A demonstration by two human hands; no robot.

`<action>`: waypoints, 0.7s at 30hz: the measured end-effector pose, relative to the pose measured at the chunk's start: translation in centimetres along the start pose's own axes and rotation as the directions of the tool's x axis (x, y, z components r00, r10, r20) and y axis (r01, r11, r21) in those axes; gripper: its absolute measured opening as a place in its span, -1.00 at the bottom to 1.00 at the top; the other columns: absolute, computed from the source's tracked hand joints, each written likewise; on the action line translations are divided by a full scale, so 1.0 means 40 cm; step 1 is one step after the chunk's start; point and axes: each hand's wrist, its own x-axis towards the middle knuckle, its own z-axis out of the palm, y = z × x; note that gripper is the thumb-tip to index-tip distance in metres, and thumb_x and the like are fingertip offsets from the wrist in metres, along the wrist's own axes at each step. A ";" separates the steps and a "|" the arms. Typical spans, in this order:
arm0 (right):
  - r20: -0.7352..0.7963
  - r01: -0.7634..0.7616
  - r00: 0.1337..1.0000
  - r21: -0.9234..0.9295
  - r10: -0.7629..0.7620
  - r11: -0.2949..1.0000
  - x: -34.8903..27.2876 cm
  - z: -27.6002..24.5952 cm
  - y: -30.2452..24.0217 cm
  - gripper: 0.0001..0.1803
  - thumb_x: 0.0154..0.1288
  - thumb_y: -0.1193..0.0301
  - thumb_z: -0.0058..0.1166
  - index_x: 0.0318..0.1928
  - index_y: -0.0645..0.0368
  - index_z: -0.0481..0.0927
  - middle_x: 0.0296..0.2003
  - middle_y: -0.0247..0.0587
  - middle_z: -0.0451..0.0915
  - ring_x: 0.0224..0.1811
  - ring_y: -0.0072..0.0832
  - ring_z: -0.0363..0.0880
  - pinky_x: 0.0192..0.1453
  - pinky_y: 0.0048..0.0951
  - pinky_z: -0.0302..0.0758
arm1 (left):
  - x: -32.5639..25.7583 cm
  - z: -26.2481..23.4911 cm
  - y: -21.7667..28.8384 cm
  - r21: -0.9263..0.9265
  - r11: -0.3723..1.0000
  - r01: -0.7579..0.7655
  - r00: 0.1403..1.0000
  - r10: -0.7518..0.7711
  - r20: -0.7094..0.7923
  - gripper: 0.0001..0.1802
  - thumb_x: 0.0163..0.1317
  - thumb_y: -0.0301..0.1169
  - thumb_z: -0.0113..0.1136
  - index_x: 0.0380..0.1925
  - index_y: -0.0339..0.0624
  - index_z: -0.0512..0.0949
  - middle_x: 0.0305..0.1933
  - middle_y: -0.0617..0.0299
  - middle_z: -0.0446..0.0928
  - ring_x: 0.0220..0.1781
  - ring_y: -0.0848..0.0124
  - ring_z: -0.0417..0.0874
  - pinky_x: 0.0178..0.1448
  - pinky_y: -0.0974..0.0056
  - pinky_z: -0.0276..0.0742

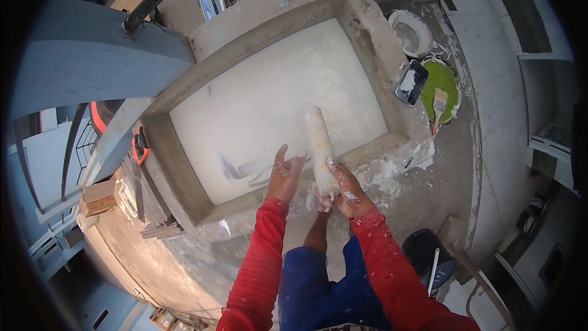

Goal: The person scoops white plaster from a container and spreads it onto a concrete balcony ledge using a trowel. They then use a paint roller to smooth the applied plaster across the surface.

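Note:
My right hand (pixel 350 191) is closed around the lower end of a paint roller (pixel 320 138), white with faint yellow stripes. The roller points away from me over a rectangular concrete basin (pixel 184 175) whose inside shows a smooth white surface. Whether that white is liquid or a coating, I cannot tell. My left hand (pixel 283 178) is just left of the roller, palm toward it. Its fingers are spread and hold nothing. White specks cover my right fingers and red sleeve. Grey shapes mark the white near the basin's front left.
Beyond the basin's right rim are a white-crusted bucket (pixel 410 32), a black tray (pixel 411 82) and a green lid (pixel 450 79) carrying a paintbrush (pixel 440 103). An orange-handled tool (pixel 140 146) lies on the left rim. A blue beam (pixel 104 55) stands upper left. A dark bucket (pixel 422 248) is lower right.

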 end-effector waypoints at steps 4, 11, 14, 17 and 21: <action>-0.048 0.037 0.995 -0.594 -0.082 0.803 -0.058 0.103 -0.064 -0.27 0.43 0.03 0.02 0.39 0.22 0.17 -0.28 0.05 0.62 -0.55 -0.26 0.61 -0.53 -0.25 0.55 | 0.083 0.045 0.091 -0.340 0.868 0.361 0.918 -0.266 0.294 -0.24 0.27 0.01 0.26 0.28 -0.23 0.25 -0.07 -0.08 0.54 -0.09 0.10 0.62 -0.02 0.03 0.61; -0.037 0.037 0.931 -0.980 -0.363 0.195 -0.141 0.067 -0.007 -0.28 0.34 0.12 0.13 0.33 0.29 0.22 -0.10 0.31 0.61 -0.09 0.19 0.63 -0.01 -0.04 0.55 | 0.114 0.084 -0.067 -0.520 0.751 0.407 0.906 -0.404 0.126 -0.45 0.25 0.02 0.26 -0.08 -0.27 0.46 -0.32 0.04 0.52 -0.43 0.13 0.60 -0.31 0.05 0.64; 0.026 0.107 0.926 -0.975 -0.377 0.196 -0.133 -0.023 0.079 -0.34 0.32 0.15 0.17 0.26 0.27 0.26 -0.16 0.29 0.62 -0.14 0.18 0.64 -0.06 -0.02 0.55 | 0.143 0.073 -0.218 -0.553 0.698 0.455 0.880 -0.446 0.162 -0.45 0.25 0.04 0.25 -0.08 -0.24 0.47 -0.30 0.05 0.52 -0.39 0.13 0.59 -0.27 0.03 0.63; -0.059 0.078 0.894 -0.956 -0.445 0.283 -0.103 -0.080 0.152 -0.44 0.31 0.21 0.18 0.15 0.25 0.28 -0.21 0.27 0.62 -0.18 0.17 0.64 -0.09 -0.02 0.54 | 0.160 0.096 -0.340 -0.451 0.698 0.556 0.821 -0.545 0.169 -0.42 0.25 0.09 0.22 -0.06 -0.21 0.46 -0.28 0.07 0.53 -0.35 0.13 0.59 -0.23 0.00 0.62; -0.075 0.155 0.823 -0.924 -0.563 0.350 -0.069 -0.165 0.259 -0.54 0.32 0.23 0.18 0.01 0.23 0.29 -0.30 0.21 0.60 -0.24 0.13 0.63 -0.13 -0.03 0.52 | 0.189 0.115 -0.428 -0.287 0.686 0.669 0.738 -0.658 0.147 -0.41 0.25 0.14 0.16 -0.06 -0.18 0.49 -0.25 0.08 0.55 -0.35 0.14 0.59 -0.20 -0.01 0.60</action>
